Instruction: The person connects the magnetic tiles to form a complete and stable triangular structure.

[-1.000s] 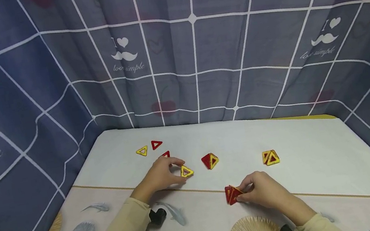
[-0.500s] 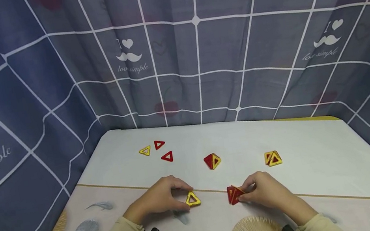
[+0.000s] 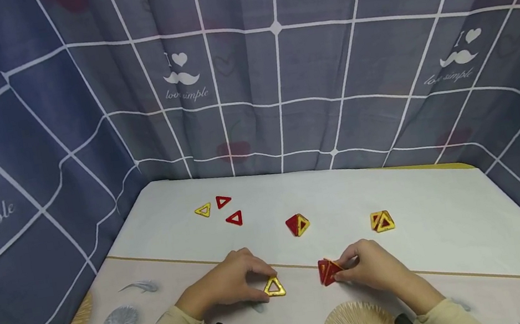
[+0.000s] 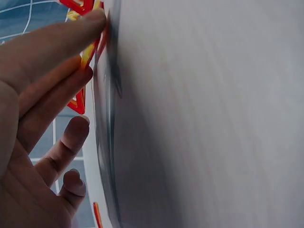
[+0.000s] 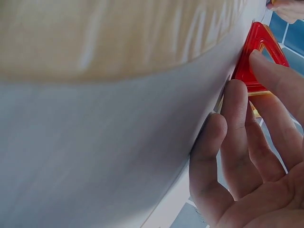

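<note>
My left hand (image 3: 234,279) pinches a yellow triangle tile (image 3: 277,294) with an open middle, standing on the patterned cloth; fingertips hold its left side. In the left wrist view, red and yellow edges (image 4: 88,54) show beyond the fingertips, partly hidden. To the right, my right hand (image 3: 373,265) holds a small red pyramid-like cluster of triangle tiles (image 3: 325,271) between thumb and fingers. The right wrist view shows a translucent red tile (image 5: 244,71) with yellow behind it. A short gap separates the yellow tile from the red cluster.
Farther back on the white surface (image 3: 451,223) lie a yellow triangle (image 3: 209,209) and two red triangles (image 3: 218,202). A red-and-yellow pyramid (image 3: 292,225) stands near the middle, and a yellow cluster (image 3: 385,229) farther right. A checked curtain (image 3: 247,74) encloses the back and sides.
The left hand has brought the yellow tile from the white surface down toward the front, onto the cloth beside the red cluster. The right hand has stayed in place with its cluster.
</note>
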`<move>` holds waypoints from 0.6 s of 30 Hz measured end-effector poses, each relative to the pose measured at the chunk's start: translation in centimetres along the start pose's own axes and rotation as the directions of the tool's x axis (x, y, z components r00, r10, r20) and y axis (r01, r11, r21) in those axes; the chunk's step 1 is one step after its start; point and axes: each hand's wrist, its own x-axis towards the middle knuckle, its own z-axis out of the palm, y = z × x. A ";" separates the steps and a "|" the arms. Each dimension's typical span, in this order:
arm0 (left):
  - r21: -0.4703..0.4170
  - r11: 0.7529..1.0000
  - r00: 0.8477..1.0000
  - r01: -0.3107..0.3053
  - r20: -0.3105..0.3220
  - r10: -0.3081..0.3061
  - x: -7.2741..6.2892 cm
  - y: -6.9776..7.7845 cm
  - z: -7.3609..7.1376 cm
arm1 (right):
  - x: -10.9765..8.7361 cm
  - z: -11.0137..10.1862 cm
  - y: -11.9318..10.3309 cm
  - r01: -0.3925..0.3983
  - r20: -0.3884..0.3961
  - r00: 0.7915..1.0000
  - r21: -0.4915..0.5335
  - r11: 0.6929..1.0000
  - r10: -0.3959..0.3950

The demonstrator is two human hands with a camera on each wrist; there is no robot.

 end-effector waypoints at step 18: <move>0.085 0.993 0.995 0.078 0.051 -0.082 0.9 1.2 -0.2 | 0.1 -0.1 0.2 -0.012 0.009 1.000 0.002 1.000 0.012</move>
